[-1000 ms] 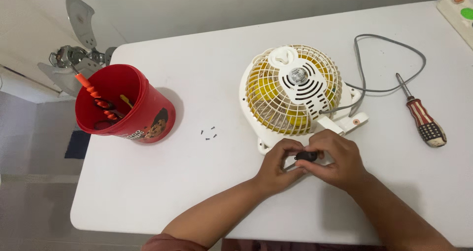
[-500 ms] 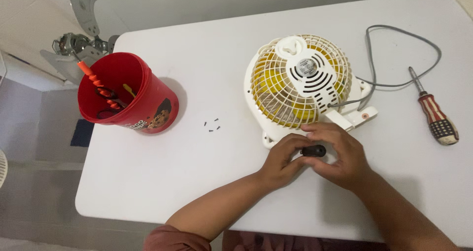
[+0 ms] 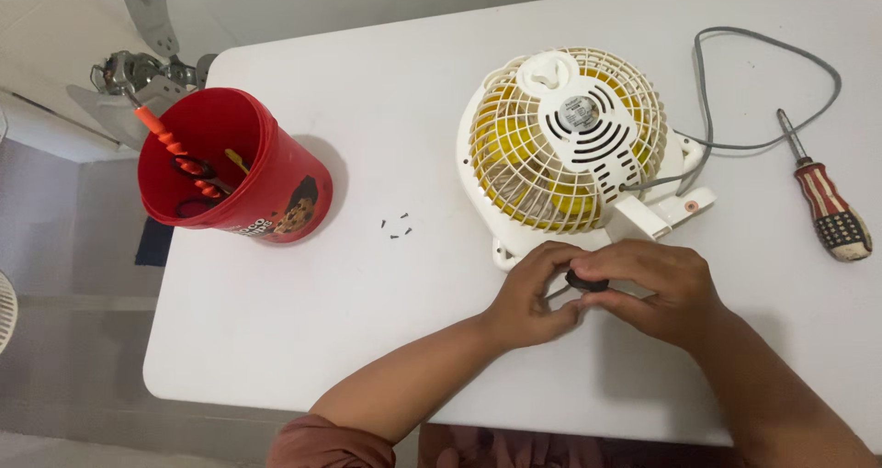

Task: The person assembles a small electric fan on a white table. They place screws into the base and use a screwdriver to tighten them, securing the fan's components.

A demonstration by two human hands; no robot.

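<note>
A small white table fan (image 3: 565,146) with yellow blades lies grille-down on the white table (image 3: 367,321), its rear motor cover facing up. At its near edge my left hand (image 3: 533,298) and my right hand (image 3: 657,289) meet around a small black-handled tool (image 3: 584,281). The right hand's fingers wrap the black handle. My left fingers pinch its thin tip, which points toward the fan's rim. Several tiny black screws (image 3: 396,226) lie loose left of the fan.
A red plastic bucket (image 3: 234,179) with orange-handled tools stands at the left. A screwdriver with a striped handle (image 3: 827,206) lies at the right, beside the fan's grey cord (image 3: 772,91). A metal fan motor with blades (image 3: 138,64) lies on the floor beyond the table's far left corner.
Both hands stay closed around the black tool at the fan's near edge. The view has shifted slightly, so everything sits a little higher and further right in the frame.
</note>
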